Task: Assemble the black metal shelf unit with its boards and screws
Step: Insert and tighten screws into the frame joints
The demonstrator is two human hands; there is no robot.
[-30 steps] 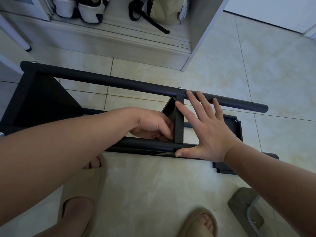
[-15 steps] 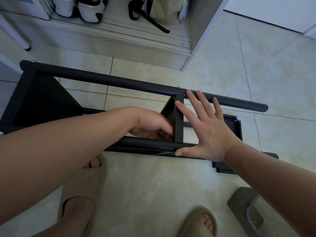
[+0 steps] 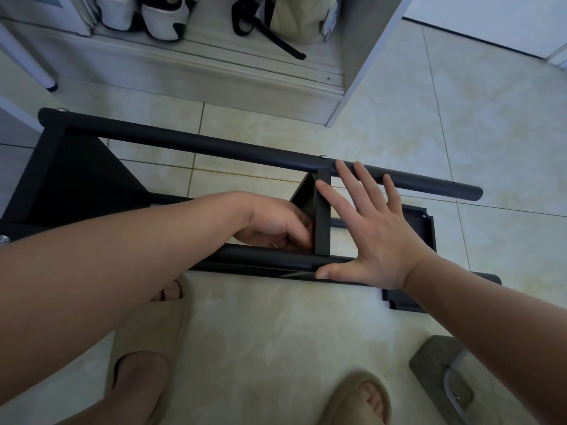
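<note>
Barely anything moves. The frame (image 3: 214, 145) lies sideways on the floor (image 3: 276, 332), and the right hand (image 3: 372, 228) is still flat, fingers spread, bracing the board (image 3: 322, 216). The left hand (image 3: 273, 223) stays curled behind the board's near end; I cannot tell what it grips. It looks like that joint is still being fastened.

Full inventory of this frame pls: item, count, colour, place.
shelf frame: 1, black, on its side on the floor, centre
cross board: 1, black, between the frame's two tubes
loose board: 1, black, flat on the floor, right
screw heads: 3, silver, two on the far tube, one at the left edge
cabinet: 1, grey, top
sneakers: 2, white and black, in the cabinet
bag: 1, beige with a black strap, in the cabinet
grey object: 1, bottom right, unidentifiable
slippers: 2, beige, on the feet
left hand: fingers curled at the cross board; any contents hidden
right hand: flat, fingers spread, on the frame
</note>
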